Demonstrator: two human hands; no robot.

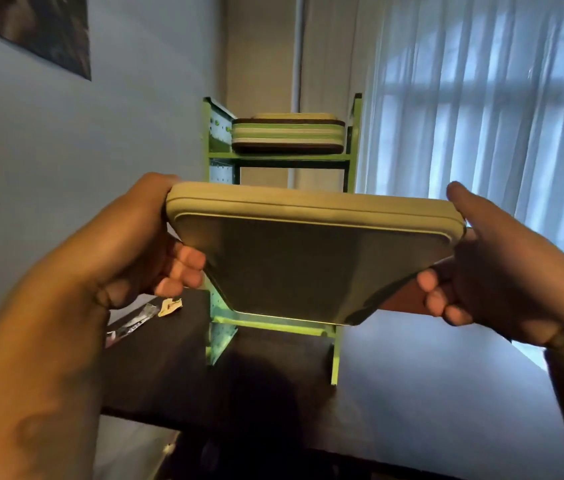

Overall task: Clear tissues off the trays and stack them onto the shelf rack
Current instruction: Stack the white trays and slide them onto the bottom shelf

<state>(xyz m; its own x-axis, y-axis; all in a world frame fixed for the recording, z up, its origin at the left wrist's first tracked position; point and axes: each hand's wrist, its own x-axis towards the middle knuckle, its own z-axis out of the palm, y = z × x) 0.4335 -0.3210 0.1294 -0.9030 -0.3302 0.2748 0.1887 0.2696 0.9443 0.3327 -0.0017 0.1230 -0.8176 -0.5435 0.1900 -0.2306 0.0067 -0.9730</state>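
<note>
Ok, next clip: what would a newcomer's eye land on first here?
The beige tray fills the centre, underside toward the camera, held at its ends by the left hand and right hand. Behind it stands a green rack with stacked trays on its top shelf.

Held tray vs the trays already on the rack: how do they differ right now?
The held tray is gripped at its sides by the left hand and right hand; the stacked trays rest on the green rack, untouched. The held tray is tilted, underside toward the camera; the stacked trays lie flat. The held tray is single; the stack mixes beige, green and dark brown trays. Both share rounded-rectangle shapes.
</note>
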